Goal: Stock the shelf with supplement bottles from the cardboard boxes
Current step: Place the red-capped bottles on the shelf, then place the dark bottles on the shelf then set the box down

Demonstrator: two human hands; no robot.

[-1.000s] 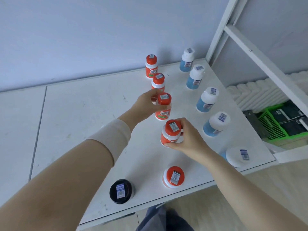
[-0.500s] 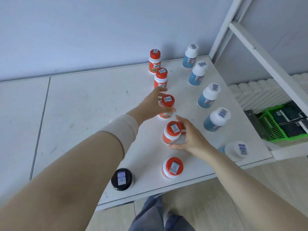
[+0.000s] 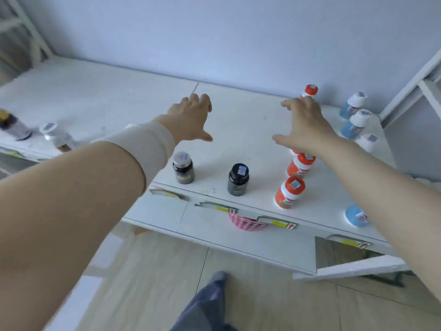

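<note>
1. A plain, pale blue-grey wall point(image 3: 214, 32) runs behind everything, softly and evenly lit.
2. A white shelf point(image 3: 95, 91) stands against it. A thin seam splits its top board, which is lightly scuffed.
3. A slanted white left post point(image 3: 31, 35) and right post point(image 3: 409, 86) rise at the far ends of the shelf.
4. Label holders point(image 3: 276, 222) with yellow tags line the front edge.
5. A lower board point(image 3: 238, 237) sits beneath, and a pink basket point(image 3: 247, 224), perhaps plastic mesh, shows just under the edge.
6. The floor point(image 3: 262, 295) is light wood-look planks.
</note>
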